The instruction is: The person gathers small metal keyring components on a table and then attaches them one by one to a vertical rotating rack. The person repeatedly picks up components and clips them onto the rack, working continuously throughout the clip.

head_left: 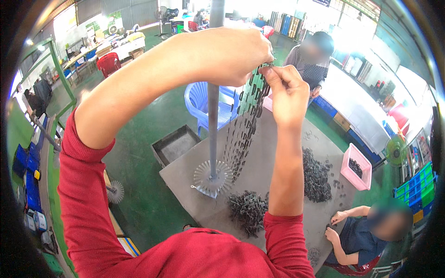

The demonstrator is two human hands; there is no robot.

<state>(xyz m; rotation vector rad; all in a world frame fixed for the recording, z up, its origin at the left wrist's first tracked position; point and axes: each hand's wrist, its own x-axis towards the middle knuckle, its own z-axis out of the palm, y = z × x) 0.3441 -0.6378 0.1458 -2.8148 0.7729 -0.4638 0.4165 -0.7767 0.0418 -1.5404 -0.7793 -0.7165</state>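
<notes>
Both my arms, in red sleeves, are raised over a grey table [185,173]. A bundle of thin strands strung with small black pieces [243,134] hangs down toward the tabletop. At its top, my left hand [243,53] is closed around the strands' upper ends. My right hand [291,90] pinches at the same spot, thumb and fingertips pressed together beside the left hand. Just left of the strands rises a grey upright pole [213,116], with a round slotted disc [212,178] around its foot. What exactly lies between my fingertips is too small to make out.
Loose black pieces form a near pile [248,213] and a right pile [316,178]. A pink basket [357,167] holds more. One co-worker [361,236] sits at the table's right; another person [310,65] is beyond it. Left lie a black tray [176,146] and blue chair [199,104].
</notes>
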